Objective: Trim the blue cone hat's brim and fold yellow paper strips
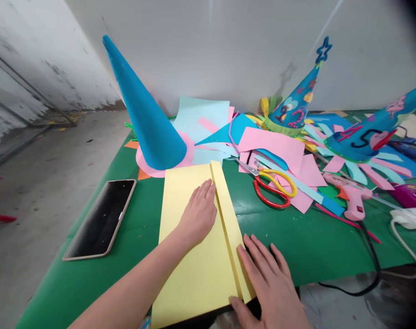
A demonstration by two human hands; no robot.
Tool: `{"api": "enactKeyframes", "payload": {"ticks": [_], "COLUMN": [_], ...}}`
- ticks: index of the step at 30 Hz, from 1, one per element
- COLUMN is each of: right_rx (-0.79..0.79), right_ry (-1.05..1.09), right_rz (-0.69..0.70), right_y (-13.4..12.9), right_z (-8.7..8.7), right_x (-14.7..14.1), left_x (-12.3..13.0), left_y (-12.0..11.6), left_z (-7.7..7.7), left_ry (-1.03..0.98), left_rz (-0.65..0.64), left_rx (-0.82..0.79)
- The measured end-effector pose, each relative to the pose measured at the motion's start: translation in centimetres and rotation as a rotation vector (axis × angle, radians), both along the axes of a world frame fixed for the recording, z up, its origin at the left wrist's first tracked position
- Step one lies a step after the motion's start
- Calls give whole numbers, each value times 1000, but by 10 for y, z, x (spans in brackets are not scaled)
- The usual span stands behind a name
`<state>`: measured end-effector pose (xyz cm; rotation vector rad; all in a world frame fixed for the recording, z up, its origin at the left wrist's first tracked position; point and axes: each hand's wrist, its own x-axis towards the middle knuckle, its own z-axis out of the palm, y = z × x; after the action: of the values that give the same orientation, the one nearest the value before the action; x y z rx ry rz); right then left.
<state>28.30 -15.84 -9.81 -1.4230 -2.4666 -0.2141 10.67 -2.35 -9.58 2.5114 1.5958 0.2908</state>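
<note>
A sheet of pale yellow paper [190, 269] lies lengthwise in front of me, with a narrow strip folded along its right side. My left hand [198, 214] rests flat on the sheet, its fingertips beside the folded strip near the far end. Nothing is gripped in it. At the near end, my right hand [274, 285] has its fingers spread over the right edge of the fold, and its thumb touches the near edge of the paper. Just beyond the sheet stands a tall blue paper cone [149, 119] on a pink paper brim [190, 153], leaning left.
Scissors [278, 183] with red and yellow handles lie right of the paper, among pink paper scraps [276, 146]. Farther right are two decorated cone hats [293, 105] and a pink glue gun [351, 194] with a cable. A phone [103, 219] lies left on the green tabletop [60, 283].
</note>
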Motion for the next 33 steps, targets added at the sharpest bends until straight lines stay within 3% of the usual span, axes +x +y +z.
{"api": "enactKeyframes", "payload": {"ticks": [6, 11, 18, 23, 33], "right_rx": [45, 98, 111, 153, 215], "right_ry": [18, 177, 160, 159, 223], "right_rz": [40, 6, 24, 115, 338], "right_y": [3, 2, 3, -2, -17], "right_z": [0, 2, 3, -4, -4], "right_x": [5, -4, -10, -5, 18], "left_x": [1, 1, 0, 3, 5], "left_y": [1, 2, 0, -3, -3], "left_z": [0, 0, 5, 4, 2], "left_ry": [15, 19, 43, 99, 143], "left_rz": [34, 63, -1, -95, -95], "left_rx": [32, 34, 20, 4, -17]}}
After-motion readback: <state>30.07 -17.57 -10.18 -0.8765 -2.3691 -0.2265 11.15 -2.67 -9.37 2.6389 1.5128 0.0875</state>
